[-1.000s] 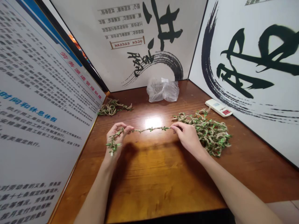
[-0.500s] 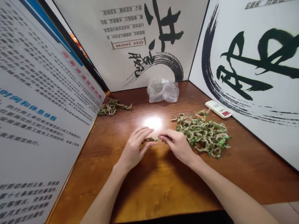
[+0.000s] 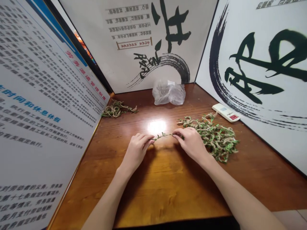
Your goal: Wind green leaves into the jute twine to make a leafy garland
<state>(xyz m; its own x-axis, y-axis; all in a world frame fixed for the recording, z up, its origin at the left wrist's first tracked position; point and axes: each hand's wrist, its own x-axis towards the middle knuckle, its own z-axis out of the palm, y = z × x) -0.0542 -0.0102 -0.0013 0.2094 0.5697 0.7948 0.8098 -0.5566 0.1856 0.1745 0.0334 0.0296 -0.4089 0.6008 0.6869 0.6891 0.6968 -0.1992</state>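
Note:
A short length of leafy twine (image 3: 162,135), tan cord with small green leaves, is stretched between my two hands above the table. My left hand (image 3: 139,148) pinches its left end with thumb and fingers. At the other end, my right hand (image 3: 192,142) has its fingers closed on the cord. Just beyond my right hand lies a large tangled pile of the same leafy twine (image 3: 222,140). A smaller heap of leafy twine (image 3: 117,109) rests at the back left, well away from my left hand.
A crumpled clear plastic bag (image 3: 169,93) sits at the back of the wooden table (image 3: 165,185). At the right, a white remote-like device (image 3: 225,112) lies by the panel. Printed panels (image 3: 168,38) wall in the table on the left, back and right.
My hands have drawn apart, the right one moving rightward. The twine, earlier bunched and mostly hidden by my left hand, now spans the gap between them.

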